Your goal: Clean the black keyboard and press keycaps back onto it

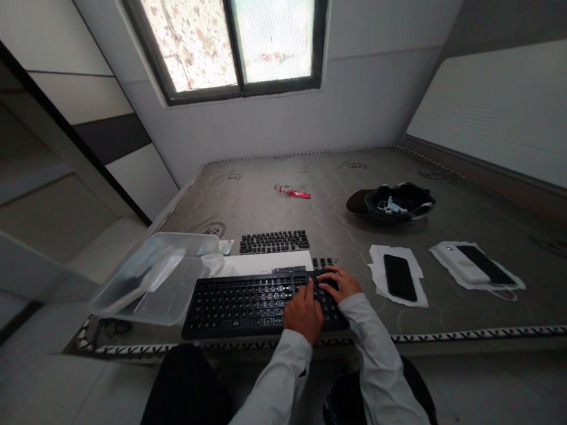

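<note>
A black keyboard [238, 308] lies along the front edge of the mattress-like surface, most of its key positions showing without caps. Over its right part, my left hand [304, 312] is closed, fingertips together at the keys. Just right of it, my right hand [340, 285] bends its fingers down onto the number-pad side, thumb and fingertips close together. Whatever small piece either hand pinches is too small to make out. Behind the keyboard, loose black keycaps [274, 241] stand in rows, and a few more keycaps [323, 262] sit near my right hand.
Left of the keyboard stands a clear plastic box [161, 294] with thin items inside. A white sheet [265, 262] lies behind the keyboard. Rightward are a phone [399, 277], a white device [469, 264] on paper and a cap [393, 204]. Farther back lies a red item [295, 192].
</note>
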`<state>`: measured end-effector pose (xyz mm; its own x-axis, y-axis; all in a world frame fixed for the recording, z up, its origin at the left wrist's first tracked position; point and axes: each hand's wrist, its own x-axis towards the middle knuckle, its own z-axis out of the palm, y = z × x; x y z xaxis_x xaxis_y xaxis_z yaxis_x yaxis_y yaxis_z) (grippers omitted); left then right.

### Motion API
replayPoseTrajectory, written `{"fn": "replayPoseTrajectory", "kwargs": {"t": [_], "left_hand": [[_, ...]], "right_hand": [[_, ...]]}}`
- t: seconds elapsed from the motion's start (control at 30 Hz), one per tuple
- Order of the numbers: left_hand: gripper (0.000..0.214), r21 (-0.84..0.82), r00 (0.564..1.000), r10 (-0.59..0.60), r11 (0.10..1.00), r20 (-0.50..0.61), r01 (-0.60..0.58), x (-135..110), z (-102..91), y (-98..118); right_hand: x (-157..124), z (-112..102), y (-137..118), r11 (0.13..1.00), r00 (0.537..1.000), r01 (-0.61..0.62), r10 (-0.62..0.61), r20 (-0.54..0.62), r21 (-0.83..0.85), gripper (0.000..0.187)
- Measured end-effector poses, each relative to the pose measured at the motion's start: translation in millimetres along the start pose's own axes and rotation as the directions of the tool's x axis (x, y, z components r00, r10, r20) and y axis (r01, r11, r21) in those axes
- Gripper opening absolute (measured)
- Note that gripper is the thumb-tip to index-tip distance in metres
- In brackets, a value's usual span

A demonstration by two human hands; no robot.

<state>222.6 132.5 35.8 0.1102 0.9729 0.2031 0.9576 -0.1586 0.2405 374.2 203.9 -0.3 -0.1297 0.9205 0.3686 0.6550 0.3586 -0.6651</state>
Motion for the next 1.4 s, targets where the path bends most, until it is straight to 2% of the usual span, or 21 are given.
{"fn": "replayPoseTrajectory", "kwargs": {"t": [0.53, 0.83, 1.03, 1.3, 1.4], "left_hand": [[0.057, -0.045, 1.0, -0.015, 0.999, 0.024, 0.016, 0, -4.9, 2], [0.056, -0.047, 1.0, 0.007, 0.999, -0.015, -0.008, -1, -0.9, 0], [0.057, -0.045, 0.999, 0.021, 0.999, -0.028, -0.022, -1, 0.4, -1], [0.053, -0.034, 0.998, 0.047, 0.998, 0.038, -0.046, -1, -6.9, -2], [0.052, -0.036, 0.998, 0.045, 0.998, 0.051, -0.043, 0, -8.0, -1]], "right_hand": [[-1, 3, -1, 0.999, 0.999, -0.034, 0.034, -0.018, -0.01, 0.016], [0, 1, -2, 0.996, 0.996, -0.086, 0.086, 0.003, -0.006, 0.018], [0, 3, -9, 0.991, 0.994, -0.111, 0.11, -0.019, -0.068, 0.018], [-1, 3, -12, 0.985, 0.987, -0.163, 0.164, -0.001, -0.063, 0.016], [-1, 6, -12, 0.979, 0.979, -0.202, 0.201, -0.034, -0.038, 0.016]]}}
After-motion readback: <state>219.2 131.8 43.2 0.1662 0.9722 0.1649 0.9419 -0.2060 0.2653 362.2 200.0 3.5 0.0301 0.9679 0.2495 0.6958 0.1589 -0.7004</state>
